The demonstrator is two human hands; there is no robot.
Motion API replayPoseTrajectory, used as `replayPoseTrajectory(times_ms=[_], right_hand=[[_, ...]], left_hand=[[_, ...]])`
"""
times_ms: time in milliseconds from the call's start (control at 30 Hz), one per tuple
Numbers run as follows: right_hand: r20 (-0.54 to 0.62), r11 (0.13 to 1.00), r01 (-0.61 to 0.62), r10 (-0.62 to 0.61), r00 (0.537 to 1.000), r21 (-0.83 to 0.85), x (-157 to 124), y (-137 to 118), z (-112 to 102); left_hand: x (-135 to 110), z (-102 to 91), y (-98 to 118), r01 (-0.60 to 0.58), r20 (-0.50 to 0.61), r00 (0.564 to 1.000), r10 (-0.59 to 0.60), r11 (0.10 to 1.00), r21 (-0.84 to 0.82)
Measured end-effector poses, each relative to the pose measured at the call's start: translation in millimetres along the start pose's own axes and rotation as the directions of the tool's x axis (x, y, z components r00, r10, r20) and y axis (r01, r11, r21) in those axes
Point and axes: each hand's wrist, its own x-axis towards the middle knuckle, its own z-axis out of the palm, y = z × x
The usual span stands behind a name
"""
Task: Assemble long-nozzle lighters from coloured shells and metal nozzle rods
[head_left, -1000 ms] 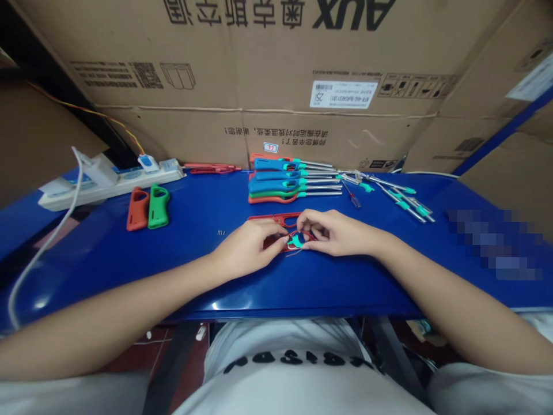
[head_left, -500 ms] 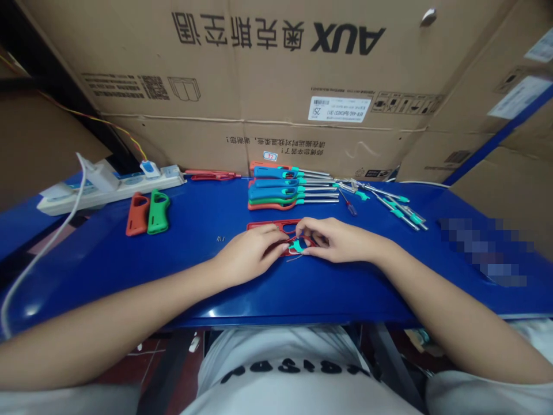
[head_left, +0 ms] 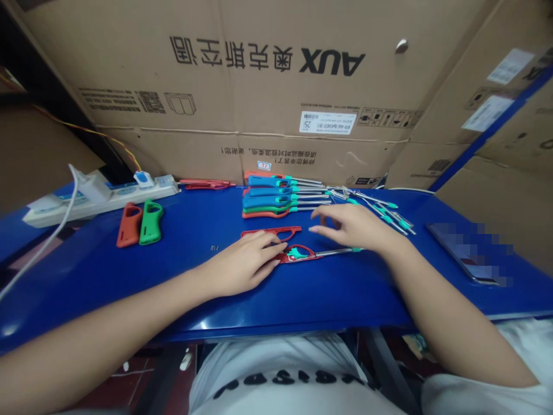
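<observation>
A half-built red lighter with a teal trigger and a metal tube lies on the blue table in front of me. My left hand rests flat on the table, its fingertips touching the lighter's red handle end. My right hand hovers open just above and behind the tube, fingers stretched out and holding nothing. A red handle shell lies just behind the lighter.
A stack of finished blue, green and orange lighters lies at the back centre. Loose metal tubes with teal ends lie at the back right. Red and green handle shells and a power strip sit left. Cardboard boxes wall the back. A blurred flat object lies right.
My right hand has let go of the lighter, lifted and opened. My left hand has flattened beside the handle. The lighter now lies exposed on the table.
</observation>
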Motion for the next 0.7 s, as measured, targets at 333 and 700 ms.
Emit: replayPoseTrajectory(times_ms=[333,700], right_hand=[[0.002,0.639,-0.723,0.75,0.662,-0.262,-24,112,-16],[-0.121,0.914,-0.362,0.345,0.931,-0.184,1,115,24]], left_hand=[[-1,1.5,-2,-0.035,0.011,0.999,0.035,0.999,0.011],[1,-0.9,3,-0.015,0.061,0.998,0.01,0.996,0.091]])
